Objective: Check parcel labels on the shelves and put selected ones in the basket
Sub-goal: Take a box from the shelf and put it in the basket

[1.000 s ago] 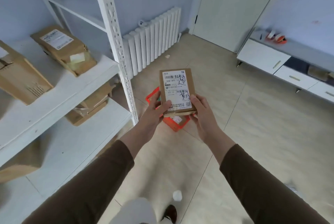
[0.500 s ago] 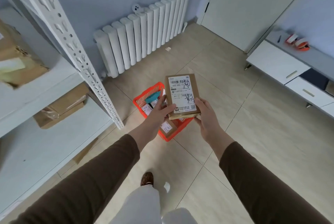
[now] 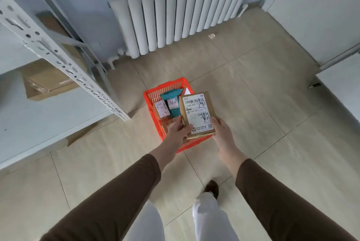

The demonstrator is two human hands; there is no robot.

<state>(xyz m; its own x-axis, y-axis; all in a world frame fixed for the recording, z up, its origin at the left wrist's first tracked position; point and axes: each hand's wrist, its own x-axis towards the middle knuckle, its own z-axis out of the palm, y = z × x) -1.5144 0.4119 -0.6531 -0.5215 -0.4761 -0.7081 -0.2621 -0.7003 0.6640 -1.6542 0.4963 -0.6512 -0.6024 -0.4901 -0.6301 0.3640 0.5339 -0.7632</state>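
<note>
1. A person stands over a red plastic basket [image 3: 153,94] set on the tiled floor [image 3: 253,104], in front of a white radiator [image 3: 175,13].
2. Both hands hold one flat cardboard parcel [image 3: 197,114] directly above the near right part of the basket, label side up.
3. The left hand [image 3: 175,131] has its thumb lying on the parcel's near left corner; its fingers [image 3: 176,122] run under the left edge, fairly straight.
4. The right hand [image 3: 222,133] grips the parcel's near right corner, thumb on the label, the other fingers hidden beneath.
5. The white shipping label [image 3: 198,113] carries barcodes, printed digits and black handwritten marks.
6. Inside the basket lie a teal packet [image 3: 172,96] and a small brown box [image 3: 160,109] with its own label, both left of the held parcel.
7. Left of the basket stands a white metal shelving unit [image 3: 64,61]; a taped cardboard box [image 3: 46,83] rests on its shelf.
8. Brown sleeves, pale trousers and a dark shoe [image 3: 211,188] show nearer than the basket.
</note>
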